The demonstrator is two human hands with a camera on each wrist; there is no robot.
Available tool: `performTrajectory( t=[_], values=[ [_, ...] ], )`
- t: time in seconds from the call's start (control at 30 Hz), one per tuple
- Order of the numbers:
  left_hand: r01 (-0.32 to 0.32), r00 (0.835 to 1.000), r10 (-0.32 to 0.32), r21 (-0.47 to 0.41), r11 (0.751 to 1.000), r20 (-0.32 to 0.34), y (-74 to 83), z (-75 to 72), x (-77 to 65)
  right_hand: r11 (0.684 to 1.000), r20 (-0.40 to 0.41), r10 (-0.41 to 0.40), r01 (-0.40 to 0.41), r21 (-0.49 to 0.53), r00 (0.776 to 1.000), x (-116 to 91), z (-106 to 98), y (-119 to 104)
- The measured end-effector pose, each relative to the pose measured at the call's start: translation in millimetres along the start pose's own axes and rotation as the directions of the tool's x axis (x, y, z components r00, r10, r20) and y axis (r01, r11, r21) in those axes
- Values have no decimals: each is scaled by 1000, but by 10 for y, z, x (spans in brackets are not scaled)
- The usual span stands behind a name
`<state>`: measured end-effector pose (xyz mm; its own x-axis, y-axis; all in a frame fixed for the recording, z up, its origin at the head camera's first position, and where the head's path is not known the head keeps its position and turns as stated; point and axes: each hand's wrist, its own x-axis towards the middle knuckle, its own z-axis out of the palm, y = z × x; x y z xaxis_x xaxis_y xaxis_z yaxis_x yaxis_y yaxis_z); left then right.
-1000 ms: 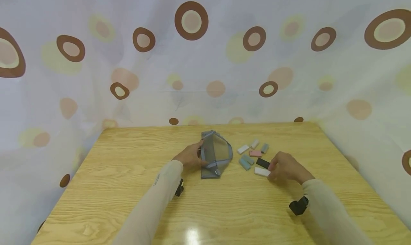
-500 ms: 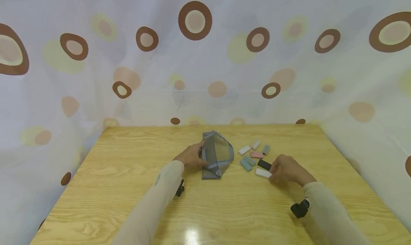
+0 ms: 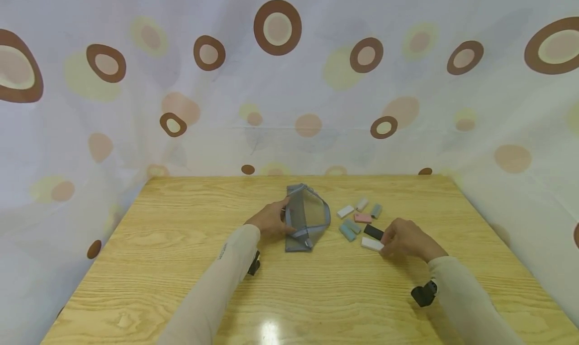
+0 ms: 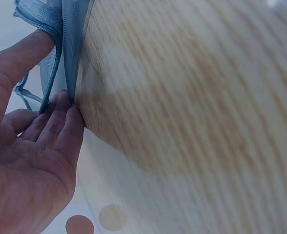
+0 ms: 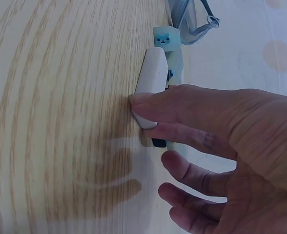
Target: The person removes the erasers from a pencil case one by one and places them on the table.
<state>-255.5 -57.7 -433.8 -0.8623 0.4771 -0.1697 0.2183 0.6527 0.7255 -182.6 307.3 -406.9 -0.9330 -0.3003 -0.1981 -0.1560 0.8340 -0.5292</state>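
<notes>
In the head view, a grey-blue mesh zip pouch (image 3: 308, 217) lies on the table with its mouth spread. My left hand (image 3: 270, 219) holds it at its left side; the left wrist view has the thumb and fingertips against the pouch's edge (image 4: 71, 46). Over on the right, my right hand (image 3: 405, 239) pinches the end of a white eraser-like block (image 3: 372, 243) between thumb and forefinger. The other fingers stay free of it in the right wrist view, where the white block (image 5: 153, 70) rests low against the table. A black block (image 3: 373, 232) lies just behind it.
Between the pouch and my right hand lie more small blocks: two light blue ones (image 3: 348, 232), a pink one (image 3: 363, 218), a white one (image 3: 346, 211), a whitish one (image 3: 362, 203) and a grey-green one (image 3: 376, 210). A patterned cloth (image 3: 289, 149) hangs behind the wooden table (image 3: 181, 264).
The head view has shifted slightly. Both hands keep their places, the left at the pouch and the right at the white block.
</notes>
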Motion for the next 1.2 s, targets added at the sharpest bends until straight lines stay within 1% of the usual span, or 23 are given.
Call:
performTrajectory(
  t=[0.33, 0.53, 0.57, 0.73, 0.8, 0.87, 0.97, 1.03, 1.1, 1.17, 1.2],
  values=[
    [-17, 1000, 17, 8, 1000, 7, 15, 22, 49, 1000, -5, 22, -22, -14, 1000, -27, -19, 13],
    [-18, 1000, 18, 15, 1000, 17, -1, 5, 23, 999, -4, 25, -25, -20, 1000, -32, 14, -11],
    [-19, 1000, 19, 20, 1000, 21, -4, -7, 19, 999, -7, 21, -21, -29, 1000, -25, 18, -20],
    [-35, 999, 35, 15, 999, 9, 7, -100, 9, 993, -40, -49, 44, -111, 998, 40, 19, -76],
    [-43, 999, 43, 33, 999, 1, 33, -140, 15, 991, -46, -52, 46, -128, 998, 73, 18, -95],
    [-58, 998, 58, 51, 997, -9, 78, -170, 17, 992, -41, -37, 32, -126, 998, 101, 16, -101],
    [-70, 997, 71, 62, 996, -27, 177, -171, 6, 993, -37, -17, 13, -114, 999, 97, 12, -95],
    [-82, 996, 84, 41, 996, -41, 237, -143, -5, 994, -37, -44, 39, -107, 998, 67, 3, -73],
    [-89, 995, 90, 26, 996, -47, 291, -103, -17, 995, -30, -73, 71, -75, 997, 20, -19, -53],
    [-95, 993, 97, 34, 995, -61, 331, -61, -23, 995, -38, -95, 93, -42, 995, -28, -60, -38],
    [-98, 992, 100, 31, 995, -80, 349, -48, -29, 994, -51, -107, 106, -23, 993, -44, -89, -34]
  ],
)
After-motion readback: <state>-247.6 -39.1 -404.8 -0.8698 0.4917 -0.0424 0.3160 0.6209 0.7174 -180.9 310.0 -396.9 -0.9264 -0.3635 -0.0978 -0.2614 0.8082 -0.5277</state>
